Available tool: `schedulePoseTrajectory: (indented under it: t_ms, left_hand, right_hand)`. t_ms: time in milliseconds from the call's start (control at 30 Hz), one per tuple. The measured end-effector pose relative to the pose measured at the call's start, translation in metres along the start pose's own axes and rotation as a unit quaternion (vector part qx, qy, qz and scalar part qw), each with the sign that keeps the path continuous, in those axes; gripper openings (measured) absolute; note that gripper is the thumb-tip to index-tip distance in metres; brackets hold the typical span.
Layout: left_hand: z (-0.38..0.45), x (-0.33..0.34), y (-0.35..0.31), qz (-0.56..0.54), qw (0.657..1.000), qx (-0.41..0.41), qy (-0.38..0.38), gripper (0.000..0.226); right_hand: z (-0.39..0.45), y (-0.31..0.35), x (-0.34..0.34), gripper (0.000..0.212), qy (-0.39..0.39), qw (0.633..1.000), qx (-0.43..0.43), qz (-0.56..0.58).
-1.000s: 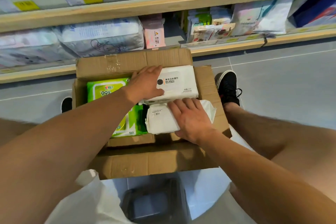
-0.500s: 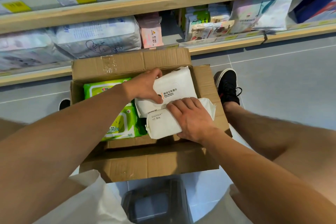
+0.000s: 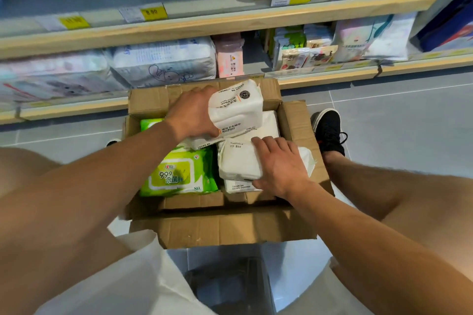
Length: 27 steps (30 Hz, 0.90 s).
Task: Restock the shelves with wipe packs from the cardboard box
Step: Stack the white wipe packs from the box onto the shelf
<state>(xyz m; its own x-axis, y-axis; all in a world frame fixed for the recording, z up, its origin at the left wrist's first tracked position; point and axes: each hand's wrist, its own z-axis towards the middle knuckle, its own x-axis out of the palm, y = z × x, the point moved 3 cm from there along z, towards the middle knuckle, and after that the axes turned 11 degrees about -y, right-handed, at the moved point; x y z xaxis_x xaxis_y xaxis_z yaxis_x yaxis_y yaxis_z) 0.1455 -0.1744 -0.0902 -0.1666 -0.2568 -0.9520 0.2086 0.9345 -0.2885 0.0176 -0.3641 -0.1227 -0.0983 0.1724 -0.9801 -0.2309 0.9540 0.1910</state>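
Note:
An open cardboard box (image 3: 230, 230) sits on the floor between my legs. My left hand (image 3: 192, 115) grips a white wipe pack (image 3: 238, 110) and holds it tilted up above the box's far side. My right hand (image 3: 279, 163) is closed on a second white wipe pack (image 3: 238, 161) at the box's right side, still low in the box. A green wipe pack (image 3: 179, 174) lies flat in the left half. More white packs (image 3: 266, 125) lie underneath.
A low wooden shelf (image 3: 332, 77) with tissue and wipe packs runs just behind the box. A higher shelf (image 3: 217, 23) carries yellow price tags and white packs. My black shoe (image 3: 329, 130) stands right of the box. A dark bin (image 3: 230, 286) is below.
My left hand has lifted its white pack up and tipped it toward the shelf. My right hand has stayed on the second white pack. The view has tilted upward.

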Motion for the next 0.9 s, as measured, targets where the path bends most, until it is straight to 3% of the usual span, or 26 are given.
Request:
schedulePoseTrajectory:
  t_ms: [167,300,467,900]
  left_hand:
    - [-0.022,-0.066,0.033,-0.039,0.994,-0.047,-0.089,0.091]
    - [-0.036,-0.11,0.057,-0.055,0.981,-0.098,-0.156,0.094]
    - [-0.05,-0.155,0.083,-0.079,0.963,-0.141,-0.214,0.092]
    - [-0.031,-0.207,0.129,-0.084,0.945,-0.177,-0.263,0.089]
  right_hand:
    - [0.012,0.016,-0.028,0.096,-0.049,0.997,0.061,0.02]
    - [0.035,0.03,-0.056,0.088,-0.104,0.99,0.094,0.026]
    - [0.069,0.045,-0.099,0.097,-0.151,0.982,0.107,0.042]
    - [0.183,0.07,-0.206,0.093,-0.272,0.96,0.063,-0.003]
